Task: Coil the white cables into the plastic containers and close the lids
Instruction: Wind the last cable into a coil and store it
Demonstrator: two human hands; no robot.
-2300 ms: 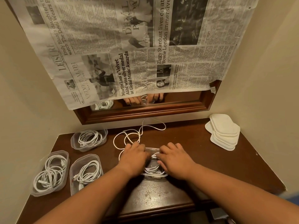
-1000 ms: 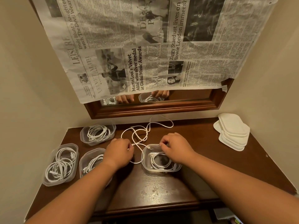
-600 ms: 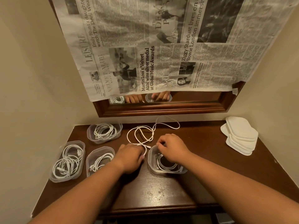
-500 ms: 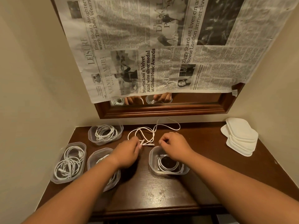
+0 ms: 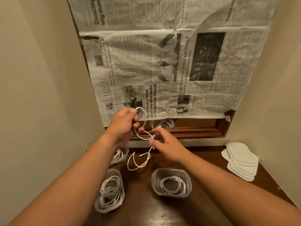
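While the left hand (image 5: 124,122) grips the white cable (image 5: 140,136) and the right hand's (image 5: 167,146) fingers (image 5: 152,141) pinch it, even loops should suit the near-right container (image 5: 171,182).

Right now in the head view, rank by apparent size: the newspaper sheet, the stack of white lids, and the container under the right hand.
1. Newspaper sheet, by far the largest.
2. and 3. Stack of white lids and container look alike in extent; the container sits nearer the camera, so no ranking between them.

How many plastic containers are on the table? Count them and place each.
3: right container below the right hand; front-left container; back-left container behind the left forearm. More may be hidden.
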